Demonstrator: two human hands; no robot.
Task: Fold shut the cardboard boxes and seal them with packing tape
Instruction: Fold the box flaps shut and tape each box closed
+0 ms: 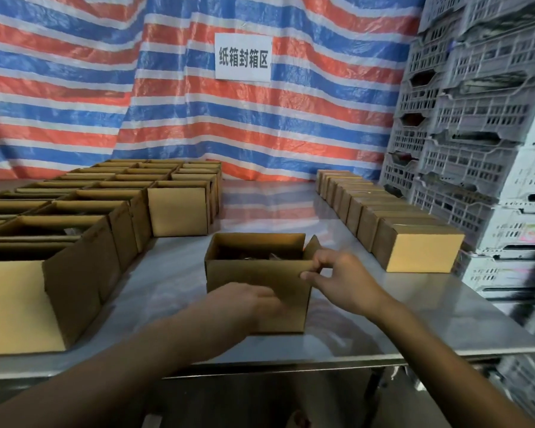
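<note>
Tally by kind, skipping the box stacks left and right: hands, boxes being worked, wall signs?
Hands: 2 (left hand, right hand)
Open box under the hands: 1
Sign: 1
Total: 4

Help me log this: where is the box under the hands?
Head view: the box sits centre on the table, near its front edge, between the open cartons at left and the closed row at right.
</note>
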